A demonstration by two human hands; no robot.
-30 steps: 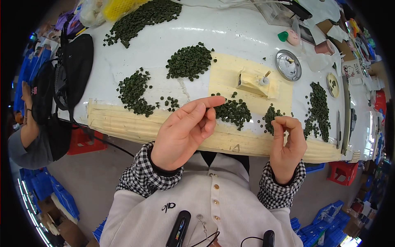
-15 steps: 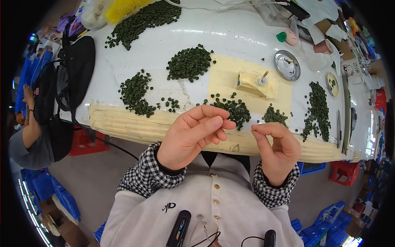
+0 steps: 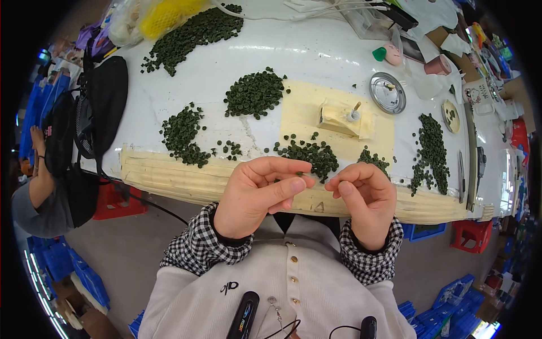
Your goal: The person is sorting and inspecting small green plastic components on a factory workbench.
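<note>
Above the table's near edge, my left hand [image 3: 254, 195] pinches a small dark green round piece [image 3: 300, 174] between thumb and forefinger. Close to its right, my right hand [image 3: 366, 202] has thumb and fingertips pressed together; whatever lies between them is too small to make out. The fingertips of the two hands are a short gap apart. Just beyond them lies a pile of the same green pieces [image 3: 316, 158], partly covered by my left hand. A smaller pile [image 3: 374, 158] sits past my right hand. Behind stands a tape-covered block [image 3: 339, 123] with a short upright peg.
More green piles lie at the left [image 3: 183, 135], centre back [image 3: 254, 93], far left [image 3: 195, 37] and right [image 3: 432, 152]. A round metal lid [image 3: 388, 93] and a small yellowish dish [image 3: 450, 116] sit at right. A black bag [image 3: 107, 104] rests on the left edge.
My right hand has moved left, bringing its fingertips close to my left hand. The green piece in my left fingers now shows. The view has shifted slightly.
</note>
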